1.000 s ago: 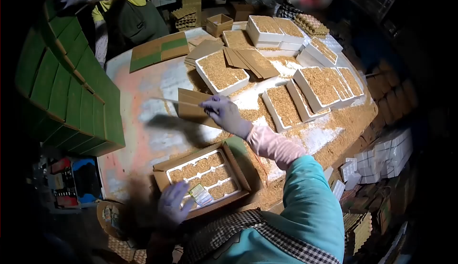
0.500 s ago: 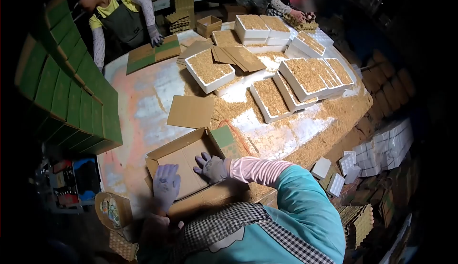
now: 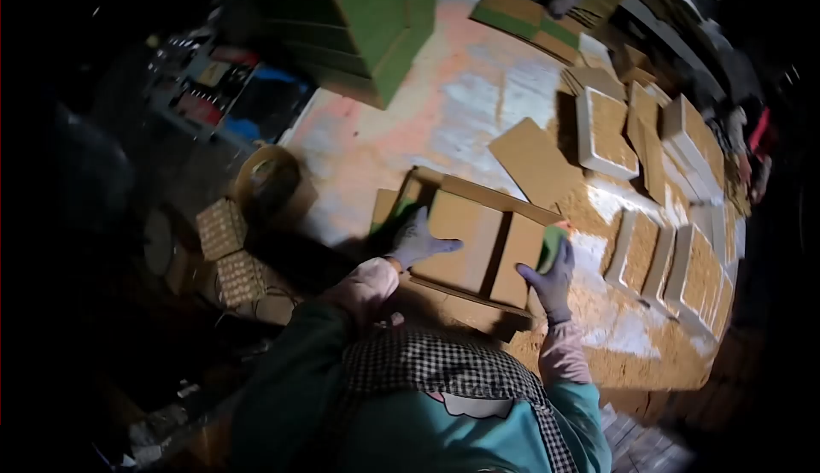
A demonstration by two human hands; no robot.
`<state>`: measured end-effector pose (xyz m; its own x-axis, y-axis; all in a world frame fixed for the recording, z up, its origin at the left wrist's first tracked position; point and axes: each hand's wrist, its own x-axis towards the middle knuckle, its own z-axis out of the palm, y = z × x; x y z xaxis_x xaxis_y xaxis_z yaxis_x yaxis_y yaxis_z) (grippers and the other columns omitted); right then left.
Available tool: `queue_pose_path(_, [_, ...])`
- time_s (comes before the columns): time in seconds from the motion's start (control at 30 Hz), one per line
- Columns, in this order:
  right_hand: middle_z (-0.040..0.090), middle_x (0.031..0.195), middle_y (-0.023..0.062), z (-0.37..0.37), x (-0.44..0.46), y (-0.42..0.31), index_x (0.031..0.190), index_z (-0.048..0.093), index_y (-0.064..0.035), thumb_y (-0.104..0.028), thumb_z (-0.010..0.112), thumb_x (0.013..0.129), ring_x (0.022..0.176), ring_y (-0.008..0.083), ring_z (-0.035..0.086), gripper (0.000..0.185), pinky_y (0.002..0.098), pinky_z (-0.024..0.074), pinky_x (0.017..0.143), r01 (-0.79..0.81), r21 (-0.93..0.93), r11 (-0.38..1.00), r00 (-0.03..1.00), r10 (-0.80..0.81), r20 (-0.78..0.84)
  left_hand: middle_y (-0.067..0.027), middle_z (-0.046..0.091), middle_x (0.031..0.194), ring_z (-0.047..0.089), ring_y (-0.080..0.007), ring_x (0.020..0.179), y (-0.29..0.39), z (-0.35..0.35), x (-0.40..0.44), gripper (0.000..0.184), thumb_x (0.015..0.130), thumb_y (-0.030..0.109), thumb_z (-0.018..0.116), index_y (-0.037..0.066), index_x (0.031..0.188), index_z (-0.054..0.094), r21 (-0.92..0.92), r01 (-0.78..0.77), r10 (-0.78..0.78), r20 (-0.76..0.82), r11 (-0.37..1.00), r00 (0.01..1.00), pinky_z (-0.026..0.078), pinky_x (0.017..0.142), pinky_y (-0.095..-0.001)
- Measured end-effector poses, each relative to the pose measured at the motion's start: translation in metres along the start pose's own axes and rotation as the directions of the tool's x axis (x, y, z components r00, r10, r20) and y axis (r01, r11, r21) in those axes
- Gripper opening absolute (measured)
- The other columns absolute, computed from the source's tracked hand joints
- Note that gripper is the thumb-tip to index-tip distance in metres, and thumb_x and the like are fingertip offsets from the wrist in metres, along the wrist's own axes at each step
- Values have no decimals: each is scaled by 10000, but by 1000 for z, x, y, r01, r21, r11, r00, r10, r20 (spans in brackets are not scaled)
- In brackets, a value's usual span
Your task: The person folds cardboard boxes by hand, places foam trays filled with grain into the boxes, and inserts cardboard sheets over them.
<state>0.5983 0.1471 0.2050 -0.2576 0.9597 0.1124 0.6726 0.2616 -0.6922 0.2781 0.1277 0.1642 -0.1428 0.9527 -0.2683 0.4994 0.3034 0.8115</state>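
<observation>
A shallow, rectangular brown cardboard box (image 3: 474, 184) is set at the near edge of the pale, stained tabletop (image 3: 406, 144), directly before the wearer's black-and-white checked apron (image 3: 448, 370). With the box taken as the centre of the dial and twelve o'clock pointing away from the wearer, two tan cardboard panels (image 3: 453, 238) are seen within its rim, parted by a narrow dark gap.

The left grip (image 3: 420, 242), a hand in a grey-purple glove, is placed at the nine o'clock end; it is held open, its thumb stretched across the larger panel. The right grip (image 3: 553, 281), gloved alike, is placed at three to four o'clock, its thumb laid toward the smaller panel and its fingers spread along the outside by a green flap (image 3: 553, 248); whether the wall is pinched between them cannot be told.

At one o'clock, near the box, a flat brown cardboard sheet (image 3: 536, 163) is laid. White foam trays (image 3: 608, 135) filled with golden chaff are ranged from two to three o'clock. At eleven o'clock, green cardboard boxes (image 3: 359, 37) are stacked high. A brown, open-topped bin (image 3: 249, 174) is seen between nine and ten o'clock, its contents too dark to be made out. Near twelve o'clock, green-and-brown flattened cardboard (image 3: 521, 24) is touched at its far right by a co-worker's gloved hand (image 3: 565, 1).
</observation>
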Motion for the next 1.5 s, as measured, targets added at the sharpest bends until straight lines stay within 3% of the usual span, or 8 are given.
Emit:
queue_pose_path(0.27, [572,1178,93,30,42,-93,1397,355,-8,-176,624,904,1037,168,579,585,291,481,908,-467,748,472,877,356,322,-34,636,1063,548,-100,954,-43,-74,15,332,922,185,610,12,1204,584,-781,-34,37,-15,624,999,473,839,-276])
queue_pose_path(0.5, [551,1187,92,227,196,-200,1379,360,-79,-133,722,809,1067,211,555,677,332,475,894,-394,895,208,917,151,368,-138,622,1140,593,-241,1059,-171,-124,-48,257,930,57,510,5,1172,578,-240,-101,-81,-647,966,758,461,929,-333])
queue_pose_path(0.7, [571,1190,166,340,272,-191,1401,293,78,-324,734,805,1072,243,549,844,332,485,845,-281,38,959,946,270,180,-247,311,1389,267,-433,1271,-111,-97,-71,890,684,381,712,19,1388,305,58,-182,175,114,981,978,206,1074,-471])
queue_pose_path(0.8, [517,1279,230,274,257,-198,1392,327,98,-412,637,873,1120,283,531,791,339,454,898,-331,604,725,942,214,260,-301,156,1513,105,-528,1378,-91,-67,-64,1248,561,543,813,26,1496,168,265,-365,243,399,893,884,79,1147,-540])
queue_pose_path(0.93, [481,1321,297,140,160,-81,1371,389,71,-365,677,855,1239,353,482,734,380,404,1018,-104,309,945,990,69,124,-276,348,1385,368,-477,1243,-119,-30,-58,675,839,313,544,54,1422,325,513,-540,527,187,667,829,302,1019,-565])
queue_pose_path(1.13, [199,1423,397,3,-92,25,1448,123,80,-665,797,530,1319,558,186,1361,554,235,1094,-512,-336,791,804,578,135,-285,83,1536,114,-443,1419,84,-242,37,1125,695,501,769,-10,1484,151,646,-342,691,-418,683,590,182,1133,-533])
queue_pose_path(1.23, [20,1443,446,27,-143,48,1476,-16,43,-768,767,420,1355,587,55,1545,548,160,1124,-448,-320,835,782,539,313,-298,70,1531,101,-439,1418,215,-343,106,1166,716,433,781,-61,1472,45,669,-256,713,-684,698,156,120,1155,-494])
queue_pose_path(1.5, [200,1395,438,61,-163,38,1473,228,-21,-676,783,530,1281,582,269,1275,563,315,1035,-394,-118,912,917,381,-119,-195,79,1566,95,-418,1429,270,-370,199,1154,708,417,770,67,1512,20,648,7,642,-756,762,129,134,1133,-545])
